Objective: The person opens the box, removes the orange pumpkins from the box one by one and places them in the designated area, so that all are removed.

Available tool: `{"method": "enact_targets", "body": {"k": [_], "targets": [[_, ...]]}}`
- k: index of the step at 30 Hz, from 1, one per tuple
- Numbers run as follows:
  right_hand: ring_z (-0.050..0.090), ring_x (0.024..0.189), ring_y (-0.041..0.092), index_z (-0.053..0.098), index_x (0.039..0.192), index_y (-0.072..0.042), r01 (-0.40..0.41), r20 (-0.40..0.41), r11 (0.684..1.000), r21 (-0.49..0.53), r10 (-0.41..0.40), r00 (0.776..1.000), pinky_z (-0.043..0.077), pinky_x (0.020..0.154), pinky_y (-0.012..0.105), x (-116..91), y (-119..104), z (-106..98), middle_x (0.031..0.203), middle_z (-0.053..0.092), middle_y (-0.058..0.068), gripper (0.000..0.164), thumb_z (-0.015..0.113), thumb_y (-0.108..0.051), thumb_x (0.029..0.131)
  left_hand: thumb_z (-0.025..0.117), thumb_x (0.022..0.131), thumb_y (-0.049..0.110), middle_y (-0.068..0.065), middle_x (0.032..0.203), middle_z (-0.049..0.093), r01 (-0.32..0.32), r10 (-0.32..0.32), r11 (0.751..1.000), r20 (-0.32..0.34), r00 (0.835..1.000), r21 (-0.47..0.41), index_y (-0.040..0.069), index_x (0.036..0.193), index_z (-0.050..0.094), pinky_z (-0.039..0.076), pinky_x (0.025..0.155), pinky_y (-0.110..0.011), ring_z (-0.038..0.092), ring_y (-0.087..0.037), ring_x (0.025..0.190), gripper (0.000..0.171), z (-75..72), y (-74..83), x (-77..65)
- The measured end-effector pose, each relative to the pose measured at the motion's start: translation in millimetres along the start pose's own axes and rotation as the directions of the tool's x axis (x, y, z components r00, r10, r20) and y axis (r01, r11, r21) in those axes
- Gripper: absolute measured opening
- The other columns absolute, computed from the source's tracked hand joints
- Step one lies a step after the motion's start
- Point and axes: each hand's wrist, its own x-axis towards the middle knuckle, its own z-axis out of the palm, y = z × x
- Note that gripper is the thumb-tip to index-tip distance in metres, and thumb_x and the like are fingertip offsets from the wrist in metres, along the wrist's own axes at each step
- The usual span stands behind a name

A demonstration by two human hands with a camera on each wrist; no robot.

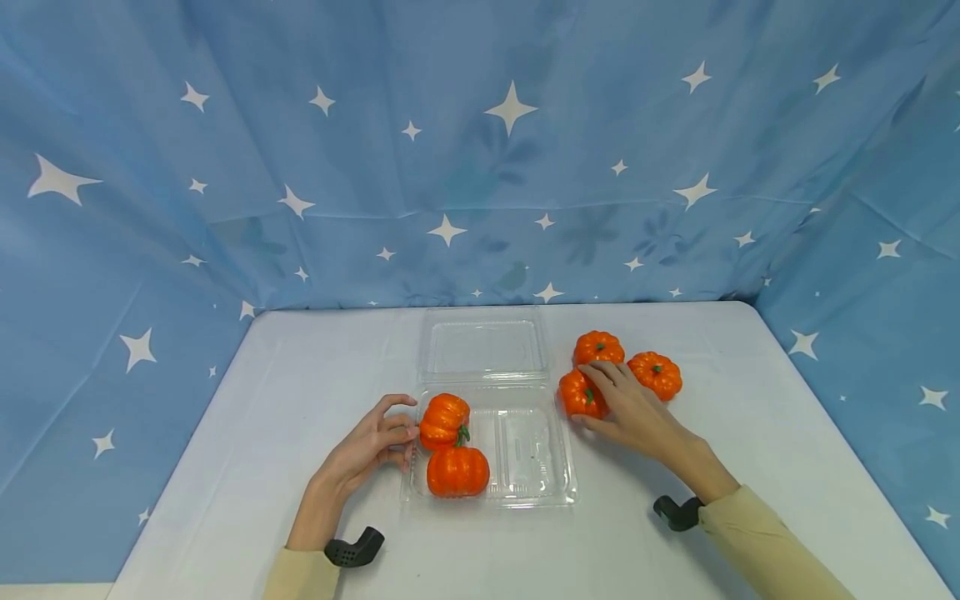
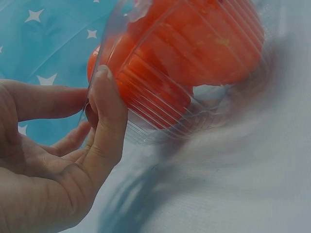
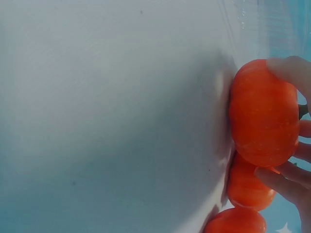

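Observation:
A clear plastic clamshell box (image 1: 534, 450) lies unfolded on the table, its lid (image 1: 483, 346) laid back on the far side. Two small orange pumpkins, one (image 1: 444, 419) behind the other (image 1: 457, 472), sit in the left half of its base. At the left wall of the box, my left hand (image 1: 367, 446) pinches the rim between thumb and fingers, as the left wrist view shows. My right hand (image 1: 637, 412) grips another orange pumpkin (image 3: 265, 116) just right of the box, thumb on its near side and fingertips over its far side. Its green stem shows between them.
Two more pumpkins stand beyond the right hand, one (image 1: 598, 347) at the back and one (image 1: 656, 376) further right. A white cloth covers the table (image 1: 315, 358). Blue star-patterned curtains (image 1: 450, 167) hang behind it and along the sides.

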Motion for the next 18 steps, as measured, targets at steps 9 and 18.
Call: {"method": "enact_targets", "body": {"k": [9,18], "targets": [[0.054,0.118,0.040,0.056,0.144,0.000,0.032,0.002,0.999,-0.028,-0.032,0.999,0.062,0.079,0.050,6.6,2.9,5.7,0.139,0.058,0.021,0.081,0.087,-0.041,0.081,0.060,0.100,0.007,0.001,0.087,0.061,0.009,-0.010,1.000,-0.003,1.000,-0.027,0.004,0.143,0.029,0.055,0.061,-0.025,0.059,-0.012,0.066,0.053,1.7,1.5,-1.5],[0.055,0.124,0.035,0.057,0.141,-0.002,0.027,-0.012,1.000,0.005,-0.027,1.000,0.062,0.078,0.045,8.8,5.1,6.8,0.136,0.056,0.018,0.077,0.086,-0.042,0.082,0.059,0.100,0.005,0.001,0.087,0.061,-0.005,0.006,1.000,0.007,1.000,-0.016,-0.001,0.143,0.026,0.054,0.062,-0.025,0.059,-0.012,0.068,0.054,0.8,2.6,-0.7]]}}
